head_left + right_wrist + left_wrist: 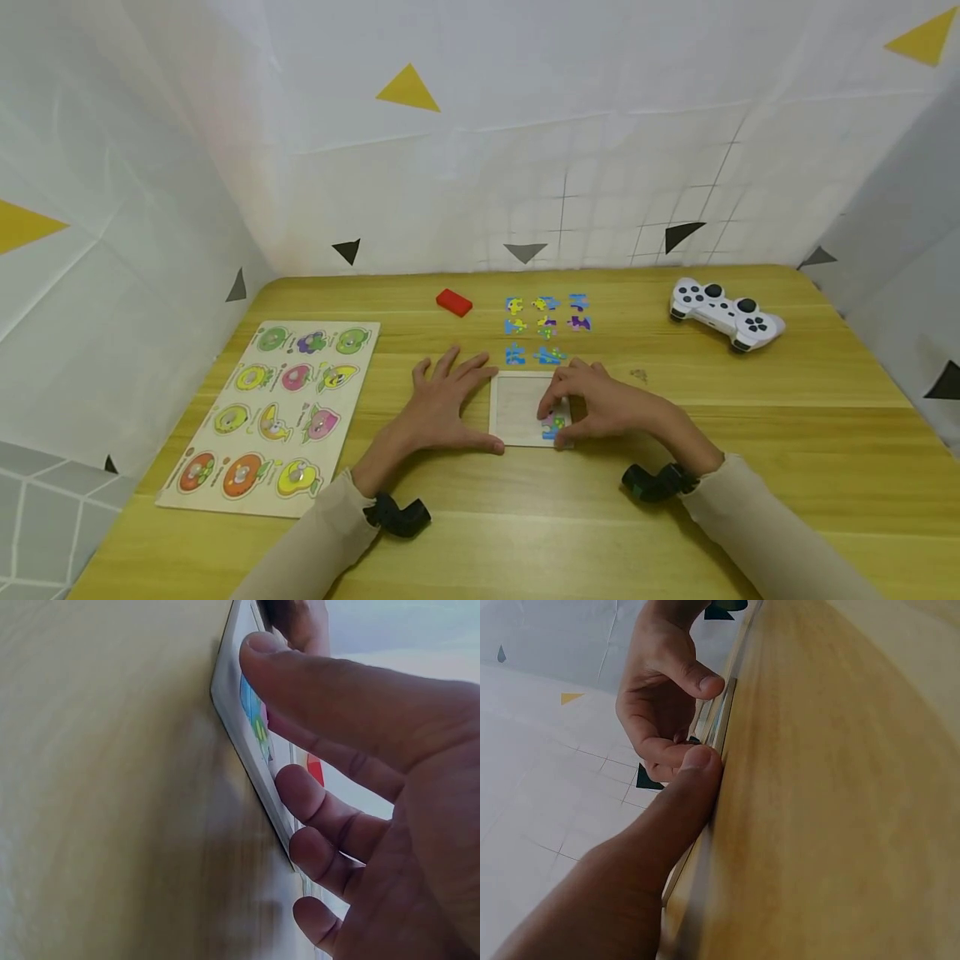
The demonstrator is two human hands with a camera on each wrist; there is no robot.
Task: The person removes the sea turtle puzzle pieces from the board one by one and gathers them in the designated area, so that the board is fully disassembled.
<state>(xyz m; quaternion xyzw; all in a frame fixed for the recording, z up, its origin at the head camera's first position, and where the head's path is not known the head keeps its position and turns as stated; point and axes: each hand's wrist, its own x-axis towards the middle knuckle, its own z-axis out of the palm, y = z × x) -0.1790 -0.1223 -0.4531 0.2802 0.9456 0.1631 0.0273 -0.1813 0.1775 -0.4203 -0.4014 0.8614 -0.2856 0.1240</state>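
Observation:
A small white-rimmed puzzle tray (517, 444) lies on the table between the hands. In its lower right corner is a blue, green and pink jigsaw piece (553, 428), also seen in the right wrist view as a colourful jigsaw piece (255, 712). My right hand (600, 400) has curled thumb and index finger about this piece, partly covering it. At the tray's left side rests my left hand (442, 406), fingers spread, its thumb touching the lower left corner. Several loose jigsaw pieces (551, 356) lie in rows beyond the tray.
To the left lies a wooden fruit puzzle board (281, 396). A red block (454, 302) sits near the back, left of the loose pieces. On the right is a white game controller (726, 315). White sheeting (480, 192) stands behind the table.

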